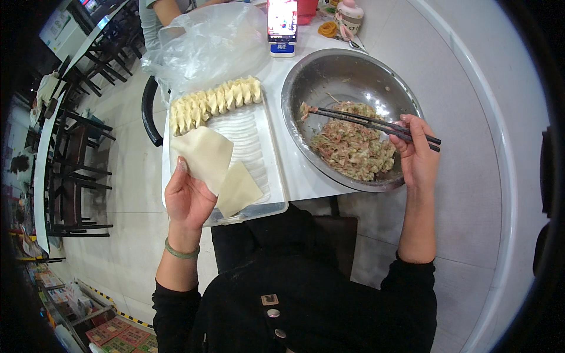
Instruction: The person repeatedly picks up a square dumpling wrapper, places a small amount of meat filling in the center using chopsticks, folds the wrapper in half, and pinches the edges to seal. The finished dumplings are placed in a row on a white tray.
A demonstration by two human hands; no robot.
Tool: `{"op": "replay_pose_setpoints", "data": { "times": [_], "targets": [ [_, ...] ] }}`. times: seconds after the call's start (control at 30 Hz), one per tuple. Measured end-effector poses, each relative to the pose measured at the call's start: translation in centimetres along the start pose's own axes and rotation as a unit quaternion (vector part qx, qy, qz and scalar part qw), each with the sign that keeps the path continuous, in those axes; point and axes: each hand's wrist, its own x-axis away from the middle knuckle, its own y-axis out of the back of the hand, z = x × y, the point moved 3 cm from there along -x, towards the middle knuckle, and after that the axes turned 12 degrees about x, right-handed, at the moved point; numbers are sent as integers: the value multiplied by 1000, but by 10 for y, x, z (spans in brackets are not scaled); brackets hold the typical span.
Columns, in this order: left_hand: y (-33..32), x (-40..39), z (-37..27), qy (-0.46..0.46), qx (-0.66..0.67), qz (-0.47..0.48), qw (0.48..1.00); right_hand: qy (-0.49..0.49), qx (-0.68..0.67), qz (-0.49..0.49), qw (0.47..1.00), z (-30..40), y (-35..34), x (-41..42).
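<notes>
A square wonton wrapper [205,154] lies across the fingers of my left hand [190,198], the thumb pressed on its near edge. Below that hand is a white plastic tray [274,176]. Another wrapper [239,190] rests on the tray's near end, and rows of folded wontons [212,103] fill its far end. My right hand [417,150] grips a pair of black chopsticks [366,122] over a large steel bowl [353,66]. A small lump of filling [305,111] sits at the chopstick tips. Minced meat filling with green bits [353,145] is heaped in the bowl.
A clear plastic bag [212,39] spreads behind the tray, near another person's arm [167,12]. A lit phone [282,22] stands behind the bowl. At the back right are a pink-topped bottle [351,17] and orange rubber bands [327,29]. The wall [468,154] is on the right.
</notes>
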Motion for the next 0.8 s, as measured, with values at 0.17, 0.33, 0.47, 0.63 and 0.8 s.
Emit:
{"op": "replay_pose_setpoints", "data": {
  "times": [0.17, 0.33, 0.47, 0.63, 0.8],
  "targets": [
    [-2, -9, 20, -31, 13, 5, 999, 10, 2, -25, 1000, 7, 8, 7],
    [-3, -24, 37, 6, 44, -34, 998, 28, -7, -52, 998, 14, 18, 13],
    [2, -35, 52, 46, 50, -100, 993, 99, -32, -17, 994, 25, 15, 27],
    [-22, -51, 73, 46, -74, -177, 980, 212, -5, 101, 972, 37, -9, 52],
    [-24, -54, 77, 62, 13, -119, 991, 270, 85, 104, 953, 42, -35, 73]
  ]
}}
